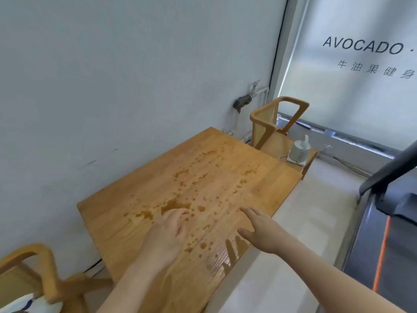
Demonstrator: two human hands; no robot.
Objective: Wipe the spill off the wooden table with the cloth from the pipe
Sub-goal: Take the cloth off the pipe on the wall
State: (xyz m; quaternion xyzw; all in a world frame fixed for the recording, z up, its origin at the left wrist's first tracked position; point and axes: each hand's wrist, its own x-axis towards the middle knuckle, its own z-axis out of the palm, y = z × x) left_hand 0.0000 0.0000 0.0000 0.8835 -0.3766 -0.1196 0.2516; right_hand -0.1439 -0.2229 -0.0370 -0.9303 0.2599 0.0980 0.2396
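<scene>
A wooden chair (45,265) is standing at the near left corner. Beside it, the wooden worktop (117,233) is sitting against the wall, and an amber spill (173,205) is lying across it in puddles and scattered drops. The left hand (167,236) is hanging over the near puddles with its fingers loosely curled, holding nothing. The dark cloth (242,102) is hanging from the pipe (263,89) on the wall beyond the worktop's far end, well apart from both hands. The right hand (259,231) is reaching over the worktop's right edge, fingers spread and empty. A second chair (279,118) is carrying a white appliance (299,151).
</scene>
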